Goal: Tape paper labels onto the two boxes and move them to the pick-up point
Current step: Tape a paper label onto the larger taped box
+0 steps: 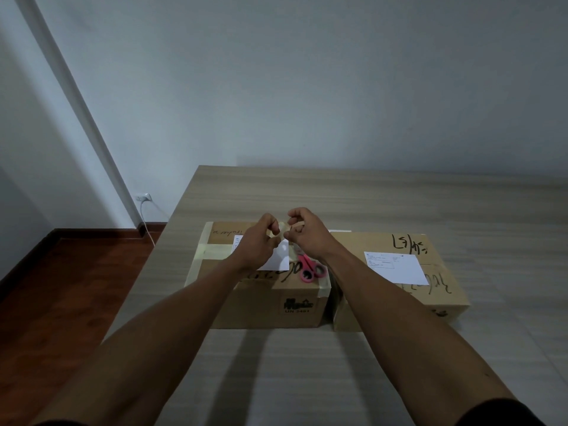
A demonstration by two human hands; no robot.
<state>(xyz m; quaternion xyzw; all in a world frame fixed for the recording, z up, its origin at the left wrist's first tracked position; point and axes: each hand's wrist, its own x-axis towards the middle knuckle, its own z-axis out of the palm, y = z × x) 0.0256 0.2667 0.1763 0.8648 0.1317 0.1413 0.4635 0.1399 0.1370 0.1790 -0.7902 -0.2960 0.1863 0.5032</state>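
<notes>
A tape roll (281, 230) is pinched between both hands (284, 238) (paper labels (396, 269) laid, untaped), boxes (310, 305) not yet moved.

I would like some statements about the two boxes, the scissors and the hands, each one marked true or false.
1. The red scissors lie on the left box. True.
2. The right box has no paper label. False: a paper label lies on its top.
3. The left hand and the right hand both hold the tape roll. True.
4. The boxes stand on the floor. False: they stand on the wooden table.
</notes>
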